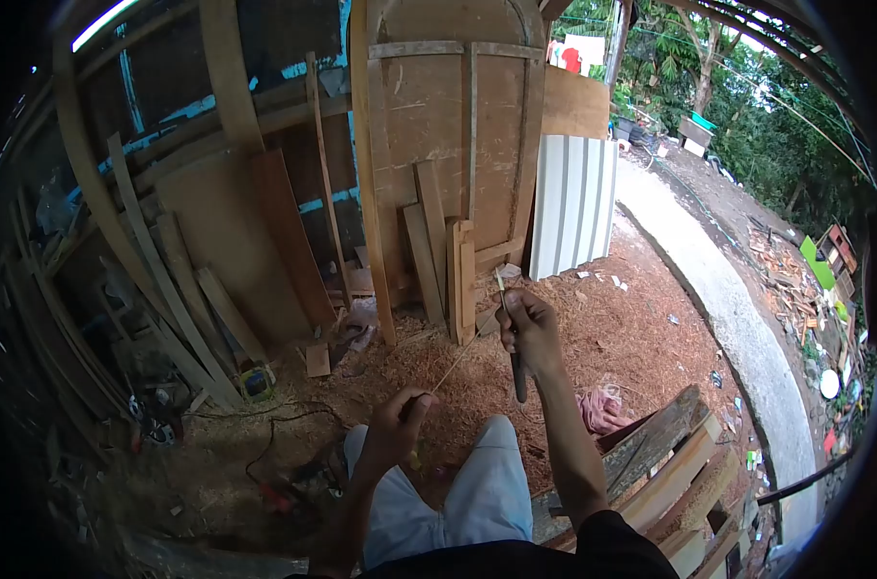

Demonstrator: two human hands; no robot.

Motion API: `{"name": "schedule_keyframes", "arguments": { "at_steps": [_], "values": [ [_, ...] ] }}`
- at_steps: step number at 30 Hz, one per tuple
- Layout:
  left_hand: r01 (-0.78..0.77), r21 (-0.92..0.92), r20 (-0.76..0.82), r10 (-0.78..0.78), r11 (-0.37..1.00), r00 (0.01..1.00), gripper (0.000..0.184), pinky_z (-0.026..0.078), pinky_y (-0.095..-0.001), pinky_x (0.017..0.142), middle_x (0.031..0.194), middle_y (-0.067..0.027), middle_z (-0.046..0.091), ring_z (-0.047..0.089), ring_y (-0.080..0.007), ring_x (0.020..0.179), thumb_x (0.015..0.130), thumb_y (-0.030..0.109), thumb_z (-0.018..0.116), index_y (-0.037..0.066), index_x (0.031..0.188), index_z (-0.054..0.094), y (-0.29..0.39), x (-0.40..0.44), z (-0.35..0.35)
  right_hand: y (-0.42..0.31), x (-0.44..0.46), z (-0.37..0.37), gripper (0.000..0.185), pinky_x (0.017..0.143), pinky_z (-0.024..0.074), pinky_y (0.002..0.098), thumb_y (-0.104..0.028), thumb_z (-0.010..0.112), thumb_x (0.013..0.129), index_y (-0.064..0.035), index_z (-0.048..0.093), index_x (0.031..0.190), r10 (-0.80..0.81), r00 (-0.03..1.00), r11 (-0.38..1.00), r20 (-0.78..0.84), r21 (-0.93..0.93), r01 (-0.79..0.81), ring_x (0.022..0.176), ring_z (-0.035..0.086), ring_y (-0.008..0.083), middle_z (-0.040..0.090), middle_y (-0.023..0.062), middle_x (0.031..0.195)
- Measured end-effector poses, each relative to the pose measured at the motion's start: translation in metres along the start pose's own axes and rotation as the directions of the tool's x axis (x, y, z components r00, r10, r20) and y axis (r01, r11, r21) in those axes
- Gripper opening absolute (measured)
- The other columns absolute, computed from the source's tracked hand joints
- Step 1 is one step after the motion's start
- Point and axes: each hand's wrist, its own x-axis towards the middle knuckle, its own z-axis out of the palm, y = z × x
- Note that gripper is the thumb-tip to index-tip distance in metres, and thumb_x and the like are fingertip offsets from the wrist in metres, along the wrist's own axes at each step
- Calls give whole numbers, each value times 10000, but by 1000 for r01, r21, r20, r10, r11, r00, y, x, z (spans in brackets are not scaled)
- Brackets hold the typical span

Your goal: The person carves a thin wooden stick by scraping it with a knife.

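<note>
My right hand (530,333) is raised in front of my knees, its fingers wrapped round a slim tool with a dark handle (519,382). The handle sticks out below the fist, and a thin pale tip (500,280) shows above it; its exact kind is not clear. Lower and to the left, my left hand (398,427) pinches one end of a thin light-brown strand (455,365). That strand slants up toward my right hand, and I cannot tell whether it is string or a thin sliver of wood.
Wood shavings (612,333) cover the ground. Boards (460,280) lean on a wooden panel (424,116) ahead, beside a white corrugated sheet (573,203). Stacked timber (670,463) lies close on my right. A dark cable (293,417) runs across the floor at left. A concrete path (718,280) curves along the right.
</note>
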Motion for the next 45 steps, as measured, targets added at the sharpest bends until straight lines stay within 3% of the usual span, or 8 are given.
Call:
{"name": "schedule_keyframes", "arguments": {
  "at_steps": [2, 8, 11, 19, 29, 36, 39, 45],
  "values": [
    [-195, -18, -84, 193, 981, 978, 195, 362, -201, 525, 664, 26, 510, 434, -27, 562, 932, 185, 496, 24, 921, 605, -5, 4, 2, -4, -2, 2, 243, 395, 308, 187, -250, 485, 946, -28, 576, 979, 39, 999, 999, -3, -35, -39, 454, 407, 44, 479, -10, 623],
    [-139, -206, -71, 127, 969, 989, 170, 330, -214, 514, 629, 36, 436, 383, -34, 571, 929, 148, 492, 4, 911, 581, 6, 22, 2, 25, -33, 45, 221, 404, 309, 180, -251, 504, 936, -56, 609, 932, 158, 942, 954, 298, -293, -67, 457, 407, 33, 513, -11, 619],
    [-201, -97, -82, 193, 975, 978, 163, 319, -210, 509, 631, 44, 428, 371, -29, 571, 931, 142, 486, 6, 914, 576, 14, 17, 1, 9, -33, 39, 218, 406, 307, 184, -242, 508, 934, -62, 631, 920, 258, 948, 905, 184, -390, -171, 459, 403, 33, 522, -15, 628],
    [-306, -31, -161, 298, 951, 941, 147, 307, -216, 484, 590, 34, 420, 368, -30, 544, 926, 118, 495, -4, 917, 577, 11, 14, 13, -11, -12, 11, 262, 386, 253, 185, -266, 534, 921, -13, 599, 934, 232, 963, 970, 138, -110, -218, 428, 351, 34, 476, -9, 609],
    [-435, 181, -273, 470, 882, 839, 110, 357, -254, 463, 564, -69, 460, 434, -89, 485, 903, 72, 516, 2, 957, 581, 24, 10, 22, -3, -27, 33, 199, 394, 305, 187, -245, 573, 903, -48, 589, 880, 311, 942, 945, 122, -144, -294, 443, 409, 33, 551, 2, 629],
    [-361, 150, -193, 385, 921, 902, 146, 359, -257, 474, 575, -52, 486, 446, -89, 501, 919, 123, 494, 13, 941, 588, 19, 6, 8, -11, 3, 13, 254, 373, 298, 192, -259, 578, 897, -6, 586, 874, 212, 973, 930, 95, -325, -171, 450, 415, 48, 528, 3, 624],
    [-320, 87, -192, 331, 943, 924, 163, 356, -255, 484, 573, -24, 476, 424, -61, 517, 923, 138, 485, 11, 932, 586, 9, -1, 9, -11, 25, -19, 235, 379, 296, 186, -221, 579, 895, 13, 590, 902, 126, 983, 983, -131, -115, -141, 456, 410, 45, 503, 2, 636],
    [-166, -87, -166, 150, 982, 975, 176, 367, -233, 527, 644, -18, 493, 433, -52, 579, 929, 153, 477, 8, 931, 577, -3, 11, 1, -1, 1, -1, 147, 361, 238, 184, -188, 549, 906, -43, 576, 892, 155, 986, 985, 57, -89, -150, 422, 363, 39, 536, 17, 636]
  ]
}}
